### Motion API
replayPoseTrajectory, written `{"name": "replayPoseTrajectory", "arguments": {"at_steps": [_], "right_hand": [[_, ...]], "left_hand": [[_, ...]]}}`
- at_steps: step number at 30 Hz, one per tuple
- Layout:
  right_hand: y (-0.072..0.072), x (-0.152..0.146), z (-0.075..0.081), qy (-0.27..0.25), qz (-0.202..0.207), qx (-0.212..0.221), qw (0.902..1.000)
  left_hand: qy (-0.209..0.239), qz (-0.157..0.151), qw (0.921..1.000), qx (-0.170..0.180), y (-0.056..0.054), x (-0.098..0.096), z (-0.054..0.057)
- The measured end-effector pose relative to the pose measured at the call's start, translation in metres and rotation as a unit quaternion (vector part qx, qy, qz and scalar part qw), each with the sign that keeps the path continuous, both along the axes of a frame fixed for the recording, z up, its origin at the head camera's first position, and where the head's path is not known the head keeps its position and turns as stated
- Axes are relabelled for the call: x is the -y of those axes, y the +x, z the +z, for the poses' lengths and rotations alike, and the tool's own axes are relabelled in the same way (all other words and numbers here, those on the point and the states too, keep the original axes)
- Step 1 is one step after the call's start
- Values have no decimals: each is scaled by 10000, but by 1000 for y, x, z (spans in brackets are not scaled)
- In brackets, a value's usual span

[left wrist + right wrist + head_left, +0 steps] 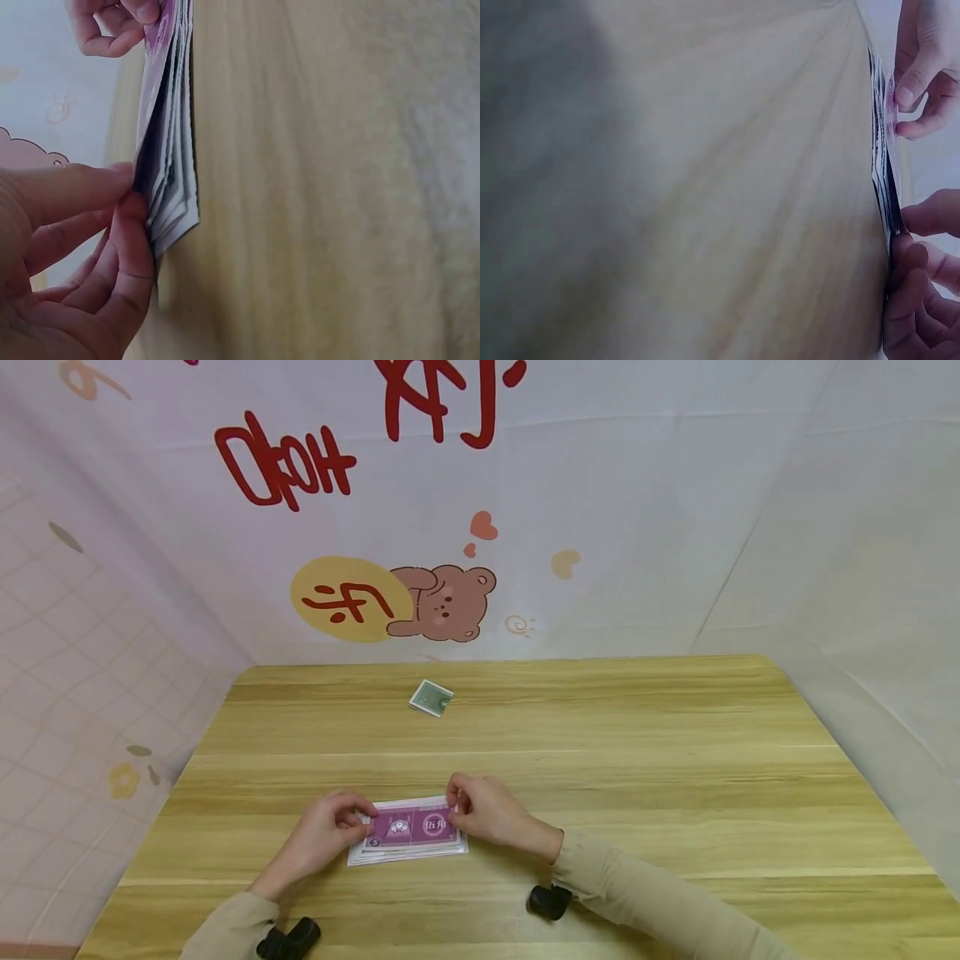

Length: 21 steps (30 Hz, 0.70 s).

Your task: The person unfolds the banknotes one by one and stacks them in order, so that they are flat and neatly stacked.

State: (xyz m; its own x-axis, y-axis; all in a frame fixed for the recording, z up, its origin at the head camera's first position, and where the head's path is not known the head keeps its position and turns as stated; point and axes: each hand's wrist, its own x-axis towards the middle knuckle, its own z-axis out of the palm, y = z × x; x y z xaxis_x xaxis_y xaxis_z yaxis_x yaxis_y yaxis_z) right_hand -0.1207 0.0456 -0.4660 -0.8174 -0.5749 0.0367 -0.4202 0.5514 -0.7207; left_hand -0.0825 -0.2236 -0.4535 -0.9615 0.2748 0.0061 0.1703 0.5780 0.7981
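Note:
A purple play banknote [390, 839] lies on top of a stack of paper notes [408, 857] near the front of the table. My left hand [321, 833] pinches the purple note's left end between thumb and fingers. At its right end my right hand [495, 812] pinches the same note. In the left wrist view, the purple note is lifted a little off the layered notes [180, 169], whose edges fan slightly apart at the corner. The faces of the lower notes are mostly covered.
Farther back on the wooden table [637, 752] sits a small stack of green cards or notes [432, 697]. Behind the table hangs a white cloth [615, 485] printed with a bear and red characters. A black wrist device [550, 902] is by the right sleeve.

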Motion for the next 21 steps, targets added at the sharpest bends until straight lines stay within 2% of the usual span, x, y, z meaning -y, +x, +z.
{"name": "replayPoseTrajectory", "arguments": {"at_steps": [8, 15, 21], "right_hand": [[-8, -1, 2, 149, 146, 126, 9997], [-28, -9, 7, -58, 69, -159, 9998], [-50, -9, 3, -288, -144, -487, 9983]], "left_hand": [[-350, -277, 9988, -214, -7, 1, 4], [-129, 6, 9993, -359, -22, -5, 13], [-79, 224, 9997, -110, -37, -13, 19]]}}
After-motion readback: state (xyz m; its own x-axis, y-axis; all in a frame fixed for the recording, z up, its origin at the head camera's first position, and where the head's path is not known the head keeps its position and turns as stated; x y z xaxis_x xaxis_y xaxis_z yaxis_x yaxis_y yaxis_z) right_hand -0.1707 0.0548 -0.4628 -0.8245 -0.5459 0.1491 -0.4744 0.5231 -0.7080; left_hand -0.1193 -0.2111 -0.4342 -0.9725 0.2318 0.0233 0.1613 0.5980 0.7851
